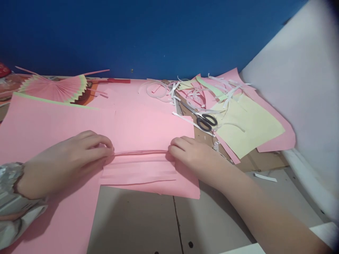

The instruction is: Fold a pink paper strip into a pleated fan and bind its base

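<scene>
A sheet of pink paper [140, 167] with several narrow pleats lies between my hands, on top of a larger pink sheet. My left hand [88, 151] pinches the left end of the folded pleats, thumb and fingers together. At the opposite end, the curled fingers of my right hand [182, 150] close on the same pleats. The pleated part stands slightly raised, while the strip nearer me lies flatter and shows crease lines. My fingertips hide both ends of the folds.
Black-handled scissors [206, 121] lie behind my right hand, among white paper strips [230, 95] and a pale yellow sheet [251, 123]. A pleated pink fan with green edging [57, 88] rests at the back left. Behind is a blue wall [159, 38]; white material [299, 70] rises at right.
</scene>
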Available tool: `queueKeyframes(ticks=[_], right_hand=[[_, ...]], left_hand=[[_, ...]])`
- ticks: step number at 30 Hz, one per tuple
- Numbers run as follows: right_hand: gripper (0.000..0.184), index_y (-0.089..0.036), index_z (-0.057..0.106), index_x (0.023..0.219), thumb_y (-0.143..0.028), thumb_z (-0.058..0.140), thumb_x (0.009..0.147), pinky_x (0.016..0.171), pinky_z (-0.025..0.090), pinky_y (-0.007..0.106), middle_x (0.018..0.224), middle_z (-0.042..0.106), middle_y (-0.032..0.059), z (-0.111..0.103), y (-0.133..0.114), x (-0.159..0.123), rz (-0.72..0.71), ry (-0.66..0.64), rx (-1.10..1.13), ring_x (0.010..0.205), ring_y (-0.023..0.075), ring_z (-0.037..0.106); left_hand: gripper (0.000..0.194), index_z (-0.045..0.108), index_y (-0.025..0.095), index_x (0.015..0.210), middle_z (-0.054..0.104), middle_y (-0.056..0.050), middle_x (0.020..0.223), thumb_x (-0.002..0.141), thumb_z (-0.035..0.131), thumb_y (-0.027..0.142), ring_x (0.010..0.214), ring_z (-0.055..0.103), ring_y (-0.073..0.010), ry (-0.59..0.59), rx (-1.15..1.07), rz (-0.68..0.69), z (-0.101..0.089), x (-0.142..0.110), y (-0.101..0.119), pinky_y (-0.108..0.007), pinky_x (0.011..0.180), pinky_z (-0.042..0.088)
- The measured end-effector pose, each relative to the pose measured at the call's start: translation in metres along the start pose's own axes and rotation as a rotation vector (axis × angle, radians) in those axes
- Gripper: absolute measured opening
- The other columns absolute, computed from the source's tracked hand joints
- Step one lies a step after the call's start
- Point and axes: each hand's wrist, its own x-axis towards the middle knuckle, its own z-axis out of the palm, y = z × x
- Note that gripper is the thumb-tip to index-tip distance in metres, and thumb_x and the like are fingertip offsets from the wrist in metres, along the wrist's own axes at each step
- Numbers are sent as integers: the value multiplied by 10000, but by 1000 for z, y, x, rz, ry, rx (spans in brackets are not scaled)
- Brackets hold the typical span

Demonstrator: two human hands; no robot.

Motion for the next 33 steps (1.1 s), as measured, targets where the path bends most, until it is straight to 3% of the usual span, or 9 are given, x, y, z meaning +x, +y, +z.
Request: queueKeyframes(ticks=[4,8,12,16,20,24,29,33], right_hand=[[141,-148,539,853,-173,408,900,701,408,324,897,561,88,6,2,5,86,92,229,811,190,503],[135,-179,501,861,-246,399,919,701,418,310,877,577,60,5,1,5,223,116,575,808,173,521],[145,-210,465,915,-353,462,892,597,398,245,804,567,-4,1,0,3,385,128,956,672,116,511],[194,-199,522,841,-388,563,827,542,348,212,725,525,-33,5,2,5,423,138,1185,602,84,459],[198,-192,547,756,-376,585,815,529,320,204,652,482,-44,13,5,7,479,281,1288,585,75,422],[148,-236,584,879,-373,580,823,501,294,210,595,448,-59,19,5,9,545,433,1357,528,73,381],[105,-278,588,903,-355,576,832,579,370,222,662,514,-49,24,5,11,536,460,1545,624,91,494],[99,-272,614,907,-330,565,844,645,414,227,789,583,-29,24,8,10,526,442,1641,723,97,543]], left_hand=[[198,564,258,972,580,-22,975,815,518,370,929,516,-191,-136,-1,-44,4,3,-1,-319,816,420],[193,558,216,926,570,-24,916,850,474,372,900,502,-181,-168,-111,-97,5,7,3,-308,804,407],[208,575,195,836,584,-1,827,855,480,379,784,520,-145,-77,-278,-224,1,8,13,-259,717,406],[208,600,204,796,610,29,726,808,562,408,670,532,-115,0,-440,-373,2,6,21,-212,626,407],[200,607,228,812,615,41,685,762,625,420,607,531,-95,84,-611,-483,9,6,19,-169,537,414],[200,617,239,859,631,29,747,779,610,422,630,532,-89,149,-682,-544,15,7,17,-161,553,425],[248,604,241,955,613,31,740,793,598,428,612,495,-81,204,-809,-637,21,7,15,-167,542,410],[232,616,255,974,649,18,908,809,587,415,751,539,-98,189,-793,-629,21,6,13,-177,663,441]])
